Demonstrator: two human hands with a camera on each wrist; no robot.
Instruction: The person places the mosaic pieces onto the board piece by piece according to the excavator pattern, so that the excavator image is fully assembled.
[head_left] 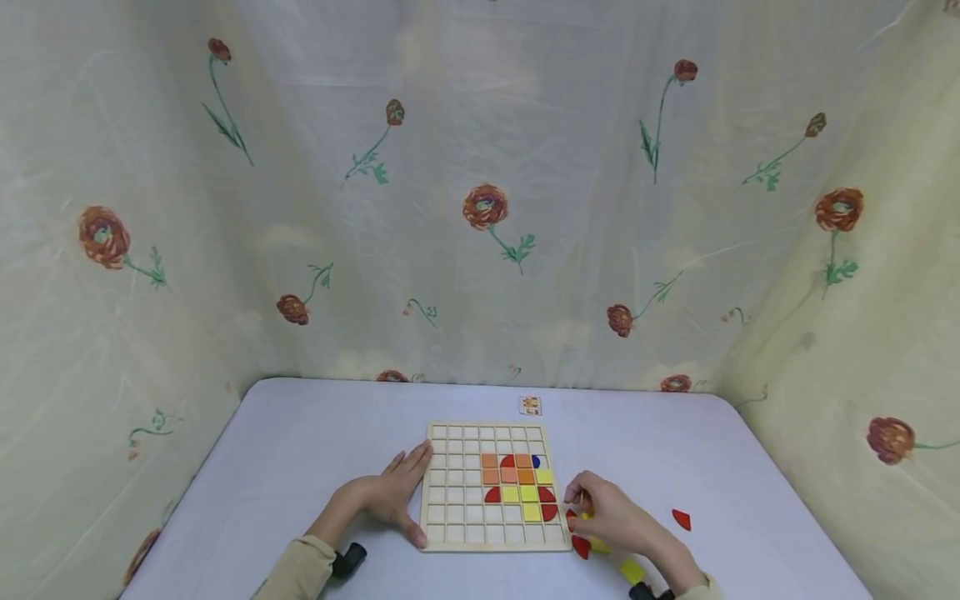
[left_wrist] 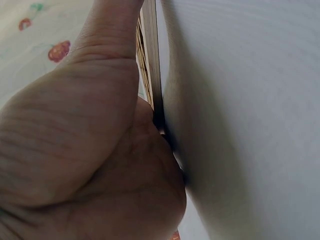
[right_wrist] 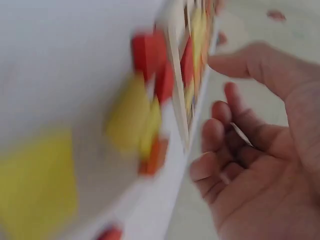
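A wooden grid board lies on the table, its right half partly filled with orange squares, yellow squares, red rounded pieces and a small blue one. My left hand rests along the board's left edge, fingers straight and thumb spread to the near corner. Just off the right edge, my right hand hovers by loose red pieces and yellow pieces, partly hiding them. In the right wrist view its fingers bend loosely, thumb apart, with nothing between them.
A small picture card lies beyond the board's far edge. One red piece sits apart at the right, and a yellow square lies by the right wrist. Flowered cloth hangs behind and beside the white table.
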